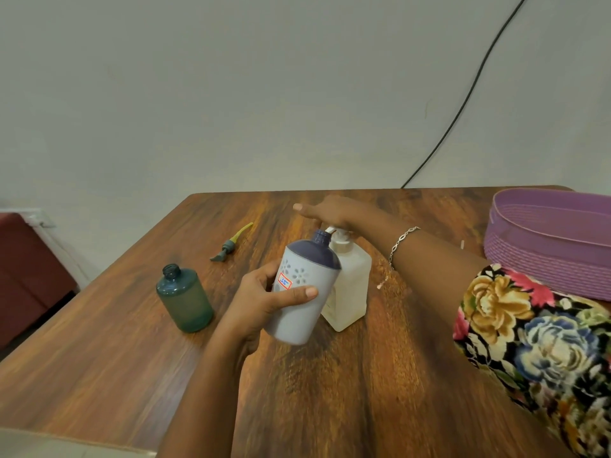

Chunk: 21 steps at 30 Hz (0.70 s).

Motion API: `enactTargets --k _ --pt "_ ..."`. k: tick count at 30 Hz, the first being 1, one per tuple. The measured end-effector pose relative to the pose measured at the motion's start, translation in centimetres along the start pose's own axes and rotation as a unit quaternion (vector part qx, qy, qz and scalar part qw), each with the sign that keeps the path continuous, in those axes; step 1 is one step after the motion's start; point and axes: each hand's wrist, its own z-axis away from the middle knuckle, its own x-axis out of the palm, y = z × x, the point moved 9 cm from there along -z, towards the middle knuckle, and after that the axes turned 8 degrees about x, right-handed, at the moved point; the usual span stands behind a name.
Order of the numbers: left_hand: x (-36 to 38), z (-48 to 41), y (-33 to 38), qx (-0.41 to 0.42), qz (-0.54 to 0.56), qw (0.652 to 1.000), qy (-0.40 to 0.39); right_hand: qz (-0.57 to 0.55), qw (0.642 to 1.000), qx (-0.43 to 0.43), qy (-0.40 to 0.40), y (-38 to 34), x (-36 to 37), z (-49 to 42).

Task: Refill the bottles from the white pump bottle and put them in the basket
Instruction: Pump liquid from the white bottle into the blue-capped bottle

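My left hand (264,297) grips a pale grey bottle with a dark blue top (305,282), tilted so its open neck sits under the spout of the white pump bottle (350,282). That pump bottle stands upright at the table's middle. My right hand (325,211) lies flat on its pump head with fingers straight. A teal bottle (185,299) with no cap stands to the left. Its pump top (231,242) lies loose on the table behind it. The purple basket (555,246) sits at the right edge.
The wooden table (330,375) runs up to a pale wall. A black cable (463,104) hangs down the wall behind the table. A dark red seat (26,276) stands off the table's left side.
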Motion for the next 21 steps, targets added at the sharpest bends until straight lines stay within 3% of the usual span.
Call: enactTargets --k 3,9,21 --pt "0.0 0.2 -0.1 -0.003 0.002 1.0 0.003 0.016 1.0 0.003 0.015 0.3 0.4 -0.3" --pt "-0.1 0.1 0.0 -0.006 -0.017 1.0 0.001 -0.076 0.997 -0.004 0.008 0.0 -0.9 0.5" --pt "-0.2 0.4 0.0 0.0 -0.016 1.0 0.008 0.017 0.999 -0.011 0.029 -0.3 0.8 -0.3"
